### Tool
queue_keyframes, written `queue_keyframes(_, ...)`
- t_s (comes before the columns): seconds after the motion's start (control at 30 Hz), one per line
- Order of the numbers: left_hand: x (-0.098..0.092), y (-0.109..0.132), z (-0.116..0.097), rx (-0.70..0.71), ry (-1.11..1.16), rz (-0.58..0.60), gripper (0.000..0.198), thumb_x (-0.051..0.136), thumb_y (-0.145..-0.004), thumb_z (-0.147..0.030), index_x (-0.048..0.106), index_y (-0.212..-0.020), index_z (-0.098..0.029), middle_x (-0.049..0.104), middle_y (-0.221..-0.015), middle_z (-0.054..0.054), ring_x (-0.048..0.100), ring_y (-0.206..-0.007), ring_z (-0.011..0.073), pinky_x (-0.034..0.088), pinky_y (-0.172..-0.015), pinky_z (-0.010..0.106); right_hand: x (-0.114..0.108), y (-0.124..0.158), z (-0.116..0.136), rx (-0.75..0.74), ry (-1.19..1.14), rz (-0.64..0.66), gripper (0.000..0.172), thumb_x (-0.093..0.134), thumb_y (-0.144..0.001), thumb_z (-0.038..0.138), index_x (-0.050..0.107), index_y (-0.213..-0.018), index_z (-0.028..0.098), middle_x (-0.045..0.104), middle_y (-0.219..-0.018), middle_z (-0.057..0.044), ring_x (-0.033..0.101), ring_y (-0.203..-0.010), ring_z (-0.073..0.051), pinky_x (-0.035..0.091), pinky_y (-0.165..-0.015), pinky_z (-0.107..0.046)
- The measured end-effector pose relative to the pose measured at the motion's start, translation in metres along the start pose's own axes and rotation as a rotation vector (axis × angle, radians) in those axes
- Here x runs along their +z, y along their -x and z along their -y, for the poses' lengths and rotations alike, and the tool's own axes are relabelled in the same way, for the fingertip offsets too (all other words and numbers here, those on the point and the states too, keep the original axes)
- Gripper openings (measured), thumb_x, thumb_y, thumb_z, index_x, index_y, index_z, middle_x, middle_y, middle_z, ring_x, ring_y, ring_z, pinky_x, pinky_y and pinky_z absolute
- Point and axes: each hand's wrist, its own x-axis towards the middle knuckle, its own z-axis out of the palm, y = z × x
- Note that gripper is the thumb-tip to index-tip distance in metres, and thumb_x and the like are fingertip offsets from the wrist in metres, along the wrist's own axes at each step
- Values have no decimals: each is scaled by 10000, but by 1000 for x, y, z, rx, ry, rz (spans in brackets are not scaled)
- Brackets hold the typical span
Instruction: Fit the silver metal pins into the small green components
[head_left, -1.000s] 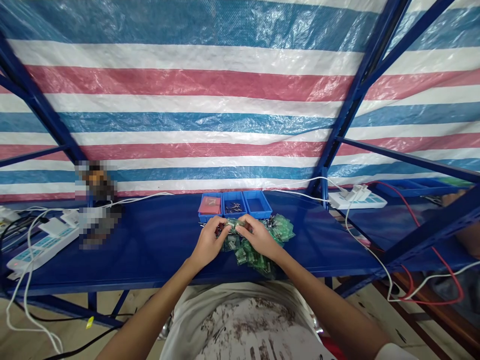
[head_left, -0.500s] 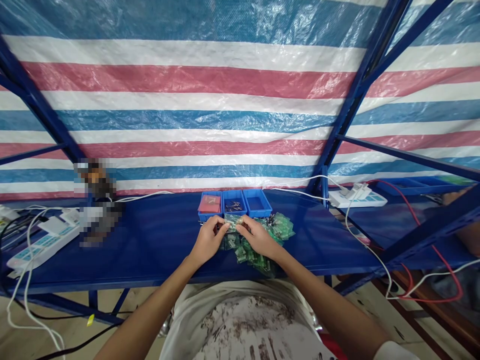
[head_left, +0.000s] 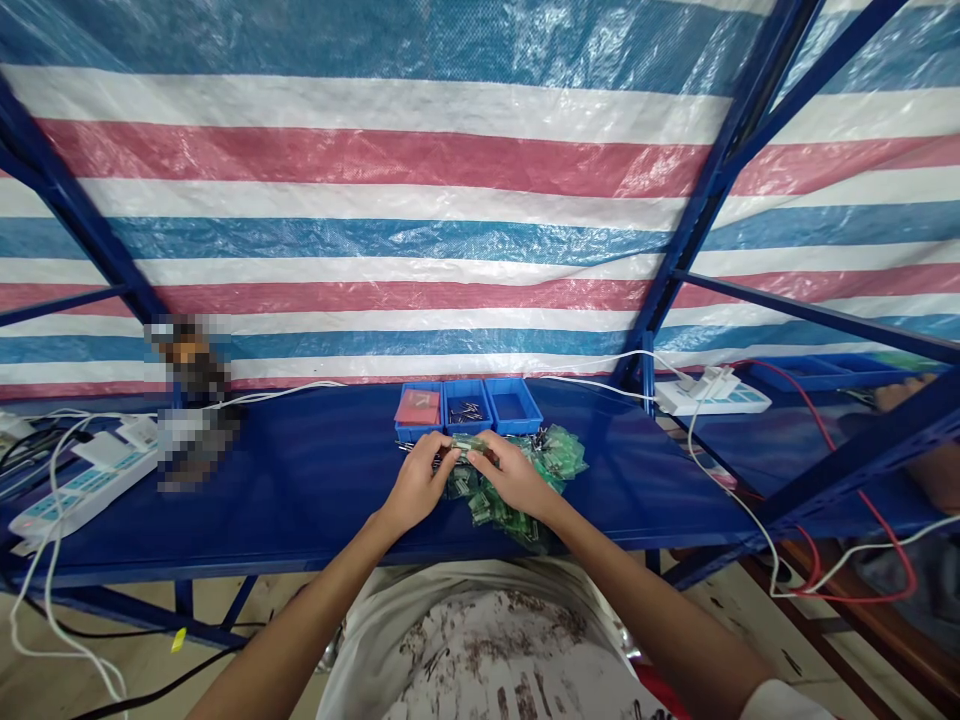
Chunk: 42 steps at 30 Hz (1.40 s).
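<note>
Both of my hands meet over a heap of small green circuit boards (head_left: 559,455) on the blue shelf (head_left: 315,490). My left hand (head_left: 416,485) and my right hand (head_left: 510,475) each pinch one end of a single green circuit board (head_left: 466,445), held just above the heap. Right behind the hands stand three small blue bins: the left bin (head_left: 418,410) holds something red, the middle bin (head_left: 467,408) holds small dark metal parts, and the right bin (head_left: 514,405) looks bare inside.
White power strips lie at the left (head_left: 79,490) and at the back right (head_left: 712,397), with white and red cables trailing off. A striped tarpaulin (head_left: 420,200) hangs behind. Blue frame posts (head_left: 705,210) rise at both sides. Another person's hand (head_left: 904,392) shows at far right.
Both hands have stayed on the same board and hardly moved; the view shifted slightly.
</note>
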Motion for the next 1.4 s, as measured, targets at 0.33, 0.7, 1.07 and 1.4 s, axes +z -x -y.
queue_keyframes(0.33,-1,0,-5,-47,79,15,341,369,-1149,-423,652,-1147,-233,684,-1043,64,617,-983,231,476,-903,362,-1,-2,-9,-1,-70,-59,360,494,-1078,546,492,-867,254,459,-780,10,449,-691,-191,376,-615,-315)
queue_keyframes(0.7,1,3,-4,-26,18,0,282,439,-1130,-424,631,-1073,-226,638,-947,36,588,-874,207,457,-811,325,-2,0,-7,23,-29,-44,396,478,-1077,587,477,-851,263,427,-743,20,425,-644,-193,352,-592,-326)
queue_keyframes(1.07,2,3,-2,39,-60,17,233,426,-1135,-371,538,-994,-223,557,-893,24,526,-838,210,418,-779,322,-1,-1,-7,18,-102,-31,311,507,-1081,551,535,-972,262,438,-762,34,446,-666,-184,356,-622,-311)
queue_keyframes(1.4,2,8,4,101,-294,-66,211,493,-1119,-370,570,-1256,-230,666,-1004,49,604,-919,245,434,-840,372,0,-1,-12,10,-146,-70,319,535,-1074,532,581,-1242,266,524,-825,13,541,-727,-200,426,-669,-328)
